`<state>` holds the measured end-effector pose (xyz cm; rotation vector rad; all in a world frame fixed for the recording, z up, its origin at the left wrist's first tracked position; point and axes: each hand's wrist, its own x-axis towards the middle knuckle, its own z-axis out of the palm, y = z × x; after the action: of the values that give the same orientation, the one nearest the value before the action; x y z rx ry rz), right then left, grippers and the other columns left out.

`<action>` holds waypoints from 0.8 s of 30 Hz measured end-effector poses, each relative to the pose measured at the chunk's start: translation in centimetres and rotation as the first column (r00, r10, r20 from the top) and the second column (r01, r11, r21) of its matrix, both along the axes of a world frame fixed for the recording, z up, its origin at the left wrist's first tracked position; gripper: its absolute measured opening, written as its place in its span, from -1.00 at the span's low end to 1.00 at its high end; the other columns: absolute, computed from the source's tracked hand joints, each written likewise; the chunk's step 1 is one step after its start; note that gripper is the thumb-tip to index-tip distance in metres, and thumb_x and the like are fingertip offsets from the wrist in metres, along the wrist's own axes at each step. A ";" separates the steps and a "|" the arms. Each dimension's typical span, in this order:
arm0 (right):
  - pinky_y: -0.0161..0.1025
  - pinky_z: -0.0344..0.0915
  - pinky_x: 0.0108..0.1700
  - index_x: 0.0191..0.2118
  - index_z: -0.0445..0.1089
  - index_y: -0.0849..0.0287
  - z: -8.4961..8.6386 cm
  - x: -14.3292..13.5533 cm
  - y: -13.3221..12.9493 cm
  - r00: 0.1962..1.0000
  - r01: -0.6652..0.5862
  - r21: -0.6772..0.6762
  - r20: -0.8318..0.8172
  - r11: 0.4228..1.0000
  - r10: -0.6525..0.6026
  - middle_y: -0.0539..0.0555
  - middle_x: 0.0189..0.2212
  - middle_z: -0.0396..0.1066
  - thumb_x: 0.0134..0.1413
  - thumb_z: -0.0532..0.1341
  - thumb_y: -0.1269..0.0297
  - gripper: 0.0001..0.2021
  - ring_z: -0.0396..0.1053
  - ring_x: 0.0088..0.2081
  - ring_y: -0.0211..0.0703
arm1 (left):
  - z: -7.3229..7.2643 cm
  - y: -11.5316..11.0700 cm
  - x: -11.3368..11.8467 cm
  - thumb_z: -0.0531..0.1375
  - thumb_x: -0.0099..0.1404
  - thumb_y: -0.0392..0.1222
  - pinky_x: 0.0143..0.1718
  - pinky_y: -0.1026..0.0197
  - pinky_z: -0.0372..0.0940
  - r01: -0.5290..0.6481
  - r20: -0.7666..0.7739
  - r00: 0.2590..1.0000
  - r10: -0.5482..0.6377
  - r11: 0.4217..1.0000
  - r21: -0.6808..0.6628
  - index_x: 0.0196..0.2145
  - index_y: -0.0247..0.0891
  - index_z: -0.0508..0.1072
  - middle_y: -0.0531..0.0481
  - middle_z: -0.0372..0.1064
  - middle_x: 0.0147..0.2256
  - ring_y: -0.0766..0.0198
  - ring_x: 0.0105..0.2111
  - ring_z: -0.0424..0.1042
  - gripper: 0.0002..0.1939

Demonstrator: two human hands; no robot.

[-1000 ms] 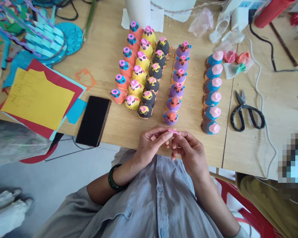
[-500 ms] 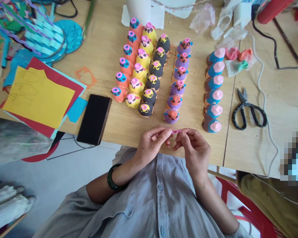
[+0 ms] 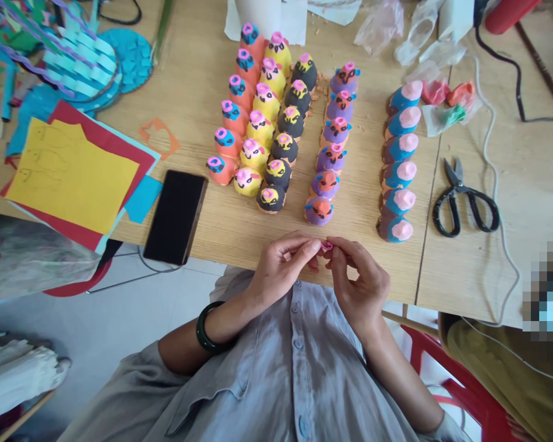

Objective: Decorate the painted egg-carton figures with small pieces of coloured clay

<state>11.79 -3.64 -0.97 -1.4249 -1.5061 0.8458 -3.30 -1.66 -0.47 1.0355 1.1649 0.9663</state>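
Between the fingertips of both hands, just over the table's front edge, is a small curled strip of pink modelling clay (image 3: 326, 245). My left hand (image 3: 288, 264) pinches one end of it, and my right hand (image 3: 359, 276) pinches the other. Right beyond them stands a row of purple clay-covered bumps (image 3: 322, 212) with orange faces; several carry a pink ring, while the nearest two show none. To the left are rows of black bumps (image 3: 271, 199), yellow bumps (image 3: 247, 182) and orange bumps (image 3: 221, 170) with pink rings. A blue and brown row (image 3: 399, 201) with pale pink tips lies to the right.
Black-handled scissors (image 3: 461, 196) lie at the right beside a white cable (image 3: 504, 245). A phone (image 3: 175, 218) and stacked coloured paper (image 3: 74, 178) are on the left. Plastic bags (image 3: 380, 27) and clay packets (image 3: 447, 101) sit farther back. Other people are partly visible at both sides.
The pink clay strip was stretched nearly straight between my hands; now it is bent into a small loop. My right fingertips have come closer to the left ones.
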 end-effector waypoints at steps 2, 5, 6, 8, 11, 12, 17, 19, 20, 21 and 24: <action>-0.17 0.51 -0.30 -0.02 0.52 0.03 0.0 0.0 0.0 1.000 -0.019 0.000 0.009 1.000 0.019 0.04 -0.29 0.56 0.33 0.17 0.39 -0.77 0.50 -0.37 -0.19 | 0.0 0.0 -0.1 0.22 0.41 -0.06 -0.36 0.30 0.35 0.005 0.002 1.000 -0.005 1.000 -0.020 -0.38 -0.27 0.61 -0.02 0.49 -0.38 0.33 -0.40 0.45 -0.70; -0.17 0.51 -0.31 -0.02 0.55 0.02 0.0 0.0 0.1 1.000 -0.016 -0.028 -0.005 0.999 0.016 0.04 -0.32 0.56 0.32 0.19 0.37 -0.77 0.49 -0.39 -0.19 | 0.0 0.1 -0.1 0.23 0.40 -0.04 -0.37 0.30 0.37 0.017 0.004 1.000 -0.017 0.999 -0.046 -0.36 -0.28 0.62 -0.02 0.49 -0.38 0.33 -0.41 0.46 -0.71; -0.17 0.51 -0.31 -0.03 0.56 0.02 0.0 0.0 0.1 1.000 -0.013 -0.042 -0.018 0.999 0.012 0.04 -0.32 0.55 0.32 0.20 0.35 -0.78 0.49 -0.38 -0.19 | 0.0 0.2 -0.1 0.24 0.39 -0.03 -0.38 0.30 0.37 0.019 0.005 1.000 -0.019 0.999 -0.050 -0.35 -0.28 0.62 -0.03 0.49 -0.39 0.32 -0.41 0.46 -0.71; -0.18 0.52 -0.31 -0.04 0.57 0.02 0.0 0.0 0.0 0.998 -0.007 -0.073 -0.061 0.997 0.003 0.04 -0.34 0.54 0.31 0.21 0.33 -0.78 0.49 -0.38 -0.18 | 0.1 0.3 -0.1 0.26 0.37 -0.01 -0.39 0.30 0.38 0.022 0.010 1.000 -0.022 0.998 -0.059 -0.35 -0.29 0.62 -0.03 0.49 -0.40 0.32 -0.42 0.46 -0.71; -0.19 0.50 -0.33 -0.05 0.59 0.01 0.0 0.0 0.0 0.991 -0.006 -0.124 -0.135 0.992 -0.011 0.02 -0.37 0.52 0.30 0.23 0.30 -0.79 0.48 -0.39 -0.19 | -0.1 0.3 -0.1 0.29 0.33 0.02 -0.39 0.29 0.41 0.028 0.038 0.999 -0.025 0.997 -0.074 -0.35 -0.28 0.62 -0.03 0.51 -0.39 0.31 -0.43 0.47 -0.70; -0.19 0.50 -0.34 -0.05 0.60 0.01 0.0 0.0 0.0 0.988 -0.009 -0.140 -0.155 0.990 -0.013 0.02 -0.37 0.52 0.30 0.24 0.29 -0.80 0.47 -0.40 -0.19 | -0.1 0.3 -0.1 0.30 0.32 0.02 -0.39 0.29 0.41 0.027 0.047 0.999 -0.023 0.997 -0.075 -0.35 -0.28 0.62 -0.03 0.51 -0.39 0.31 -0.43 0.47 -0.71; -0.23 0.45 -0.37 -0.07 0.61 0.02 -0.1 -0.1 0.1 0.975 -0.030 -0.192 -0.221 0.981 -0.014 0.00 -0.40 0.51 0.29 0.25 0.27 -0.81 0.44 -0.43 -0.23 | -0.4 0.3 0.0 0.32 0.31 0.01 -0.41 0.31 0.40 0.024 0.071 0.997 -0.018 0.997 -0.074 -0.36 -0.27 0.62 0.01 0.48 -0.44 0.34 -0.45 0.44 -0.72; -0.25 0.44 -0.40 -0.08 0.61 0.03 0.0 -0.1 0.1 0.960 -0.036 -0.251 -0.277 0.967 -0.036 -0.01 -0.43 0.51 0.29 0.26 0.23 -0.81 0.43 -0.46 -0.24 | -0.5 0.3 0.0 0.32 0.31 0.02 -0.45 0.32 0.37 0.023 0.070 0.997 -0.017 0.997 -0.080 -0.39 -0.27 0.61 0.03 0.44 -0.48 0.35 -0.48 0.41 -0.71; -0.26 0.42 -0.42 -0.07 0.60 0.04 0.1 -0.1 0.2 0.949 -0.036 -0.291 -0.308 0.956 -0.058 -0.02 -0.45 0.50 0.29 0.26 0.21 -0.80 0.42 -0.48 -0.25 | -0.6 0.4 0.0 0.32 0.31 0.02 -0.46 0.31 0.35 0.021 0.068 0.998 -0.015 0.996 -0.084 -0.40 -0.27 0.60 0.04 0.42 -0.50 0.36 -0.50 0.39 -0.71; -0.27 0.41 -0.44 -0.06 0.60 0.04 0.2 -0.1 0.2 0.938 -0.031 -0.327 -0.335 0.945 -0.085 -0.03 -0.48 0.49 0.29 0.26 0.19 -0.79 0.40 -0.51 -0.26 | -0.6 0.4 0.0 0.31 0.31 0.02 -0.47 0.31 0.34 0.019 0.065 0.998 -0.013 0.996 -0.090 -0.41 -0.26 0.60 0.05 0.41 -0.52 0.36 -0.51 0.38 -0.71; -0.30 0.39 -0.48 -0.05 0.58 0.06 0.4 0.0 0.2 0.921 -0.005 -0.369 -0.363 0.929 -0.139 -0.06 -0.52 0.45 0.26 0.29 0.15 -0.78 0.38 -0.54 -0.29 | -0.5 0.4 0.0 0.30 0.32 0.04 -0.47 0.29 0.32 0.006 0.066 0.998 0.001 0.994 -0.106 -0.41 -0.26 0.60 0.06 0.38 -0.55 0.35 -0.53 0.37 -0.69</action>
<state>11.74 -3.47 -0.53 -1.4537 -1.0283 1.3277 -3.29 -1.23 -1.02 0.9136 1.1479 0.9204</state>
